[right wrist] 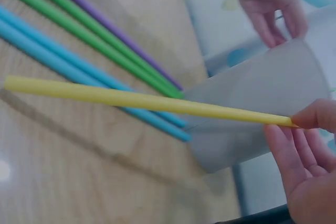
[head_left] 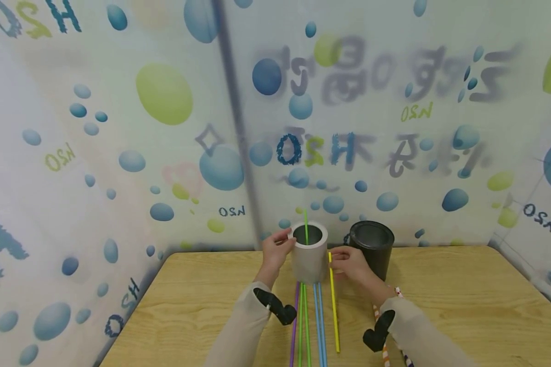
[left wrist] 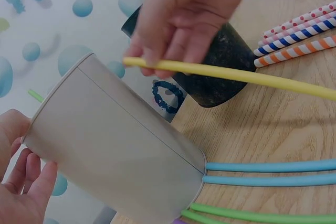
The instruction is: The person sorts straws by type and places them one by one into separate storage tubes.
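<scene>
A grey paper cup [head_left: 309, 260] stands at the table's far edge with one green straw [head_left: 305, 227] upright inside it. My left hand [head_left: 285, 244] holds the cup by its left side near the rim; the cup [left wrist: 115, 145] fills the left wrist view, fingers [left wrist: 23, 184] at its mouth. My right hand [head_left: 334, 261] pinches the far end of a yellow straw [head_left: 333, 306] just right of the cup, its near end low over the table. In the right wrist view the yellow straw [right wrist: 142, 100] crosses in front of the cup [right wrist: 262, 108], my fingertips [right wrist: 310, 121] at its tip.
A black cup [head_left: 372, 247] stands right of the grey one. Purple, green and blue straws [head_left: 308, 321] lie side by side in front of the grey cup. Striped and dotted paper straws [left wrist: 299, 30] lie to the right. A printed backdrop rises behind the wooden table [head_left: 464, 306].
</scene>
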Action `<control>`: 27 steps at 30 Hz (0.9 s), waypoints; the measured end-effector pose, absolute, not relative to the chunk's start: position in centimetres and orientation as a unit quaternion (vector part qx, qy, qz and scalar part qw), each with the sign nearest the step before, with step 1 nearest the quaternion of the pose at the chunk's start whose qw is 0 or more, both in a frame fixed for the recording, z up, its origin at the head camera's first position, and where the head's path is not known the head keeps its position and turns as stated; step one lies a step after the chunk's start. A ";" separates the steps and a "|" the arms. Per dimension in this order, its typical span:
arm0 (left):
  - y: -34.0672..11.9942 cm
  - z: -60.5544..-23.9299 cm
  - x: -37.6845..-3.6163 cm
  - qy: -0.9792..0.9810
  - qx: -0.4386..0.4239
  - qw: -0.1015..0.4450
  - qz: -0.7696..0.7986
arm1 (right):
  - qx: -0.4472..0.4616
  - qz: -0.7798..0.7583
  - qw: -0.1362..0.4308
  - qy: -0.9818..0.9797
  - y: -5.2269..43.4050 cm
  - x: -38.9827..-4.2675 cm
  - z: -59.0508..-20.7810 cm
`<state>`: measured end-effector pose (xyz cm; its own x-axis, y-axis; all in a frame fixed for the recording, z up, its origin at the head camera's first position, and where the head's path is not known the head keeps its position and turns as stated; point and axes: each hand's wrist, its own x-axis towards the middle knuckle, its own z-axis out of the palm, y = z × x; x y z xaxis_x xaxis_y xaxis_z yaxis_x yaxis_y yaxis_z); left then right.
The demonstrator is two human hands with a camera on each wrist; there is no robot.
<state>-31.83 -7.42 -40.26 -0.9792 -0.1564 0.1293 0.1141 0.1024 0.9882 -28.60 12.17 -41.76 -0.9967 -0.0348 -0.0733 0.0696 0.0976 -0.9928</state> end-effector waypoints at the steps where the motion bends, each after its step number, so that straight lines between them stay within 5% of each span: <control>1: -7.4 -40.3 -31.8 -0.737 0.015 0.101 -0.669 | 0.004 -0.674 0.035 0.738 12.3 -28.6 -41.3; 27: -7.5 -40.3 -32.0 -0.739 0.025 0.087 -0.668 | -0.075 -0.652 -0.045 0.753 12.1 -32.4 -32.4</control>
